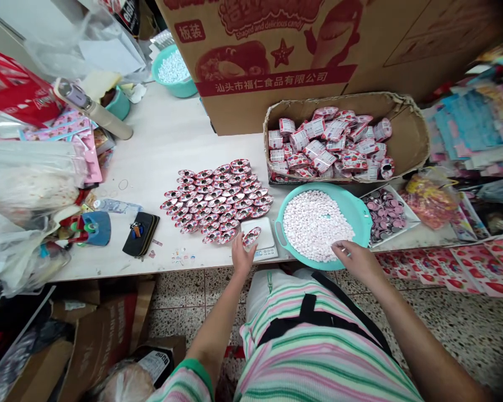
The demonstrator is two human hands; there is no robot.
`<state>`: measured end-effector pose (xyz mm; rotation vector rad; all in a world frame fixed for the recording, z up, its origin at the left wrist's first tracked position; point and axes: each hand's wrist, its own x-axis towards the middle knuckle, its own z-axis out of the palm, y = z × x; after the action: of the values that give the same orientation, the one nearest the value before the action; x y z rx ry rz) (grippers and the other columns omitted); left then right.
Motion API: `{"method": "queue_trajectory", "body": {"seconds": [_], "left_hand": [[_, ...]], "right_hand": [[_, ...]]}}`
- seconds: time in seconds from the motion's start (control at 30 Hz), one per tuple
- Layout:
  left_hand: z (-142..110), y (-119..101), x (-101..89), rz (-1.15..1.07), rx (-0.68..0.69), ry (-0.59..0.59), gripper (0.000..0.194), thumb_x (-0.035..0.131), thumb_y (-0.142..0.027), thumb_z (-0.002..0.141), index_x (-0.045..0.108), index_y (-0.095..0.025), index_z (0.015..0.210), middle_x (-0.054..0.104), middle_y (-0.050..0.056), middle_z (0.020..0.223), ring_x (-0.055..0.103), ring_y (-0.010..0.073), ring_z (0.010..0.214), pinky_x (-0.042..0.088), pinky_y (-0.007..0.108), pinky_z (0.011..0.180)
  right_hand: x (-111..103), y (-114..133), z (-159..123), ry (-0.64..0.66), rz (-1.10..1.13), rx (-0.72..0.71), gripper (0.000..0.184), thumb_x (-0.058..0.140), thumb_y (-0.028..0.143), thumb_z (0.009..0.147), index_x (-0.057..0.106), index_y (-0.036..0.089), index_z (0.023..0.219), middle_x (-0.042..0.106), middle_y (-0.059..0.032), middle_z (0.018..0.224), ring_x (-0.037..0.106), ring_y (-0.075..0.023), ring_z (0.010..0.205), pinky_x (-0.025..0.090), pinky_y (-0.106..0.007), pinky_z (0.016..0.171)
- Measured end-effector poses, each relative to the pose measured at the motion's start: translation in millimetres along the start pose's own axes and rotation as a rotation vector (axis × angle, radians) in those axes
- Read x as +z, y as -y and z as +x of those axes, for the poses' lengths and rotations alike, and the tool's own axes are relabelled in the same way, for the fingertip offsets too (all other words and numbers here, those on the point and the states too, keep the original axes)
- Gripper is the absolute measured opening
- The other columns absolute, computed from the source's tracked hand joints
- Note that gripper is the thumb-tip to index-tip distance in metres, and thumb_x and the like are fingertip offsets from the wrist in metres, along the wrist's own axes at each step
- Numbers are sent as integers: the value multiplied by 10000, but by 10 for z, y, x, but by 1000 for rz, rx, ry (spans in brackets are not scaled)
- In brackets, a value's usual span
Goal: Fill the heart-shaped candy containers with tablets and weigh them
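Observation:
My left hand point(242, 255) grips a small red-and-white printed candy packet point(251, 236), its open end facing up, above the white kitchen scale point(265, 237). Left of it, many similar packets point(212, 204) stand upright in close rows, their dark openings showing. My right hand point(355, 259) reaches over the near right rim of a turquoise basin point(362, 215). Its thumb and fingertips are drawn together at the edge of the small pale pink candies point(314, 223); whatever is between them is too small to make out.
Behind the basin, a cut-down cardboard box point(408, 131) holds a heap of packets. A white tray point(385, 215) of pink and silvery round pieces adjoins the basin. A large carton point(272, 67) stands at the back. A black wallet point(140, 234) and a bottle point(109, 118) lie leftward.

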<state>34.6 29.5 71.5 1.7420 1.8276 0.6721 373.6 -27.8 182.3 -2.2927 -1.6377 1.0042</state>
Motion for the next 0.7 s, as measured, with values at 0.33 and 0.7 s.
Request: {"method": "queue_trajectory", "body": {"seconds": [0.33,0.7], "left_hand": [[-585,211,-193,52,-129,26,570,643,-382,724,458,-189,1228,569,109,1109,527,272,1071,436,451,930],[-742,295,-254,41,-186,23,492,655,-342,708,518,-188,1155,608,99,1039,565,256,1017,448,445,911]], "right_hand": [[68,-53,-47,13,15,44,273,417,426,828,620,244,816,682,-28,846,618,-183,740,405,-254,625],[92,-68,27,33,24,-13,274,422,424,823,622,237,805,679,-31,835,604,-176,707,398,-259,613]]}}
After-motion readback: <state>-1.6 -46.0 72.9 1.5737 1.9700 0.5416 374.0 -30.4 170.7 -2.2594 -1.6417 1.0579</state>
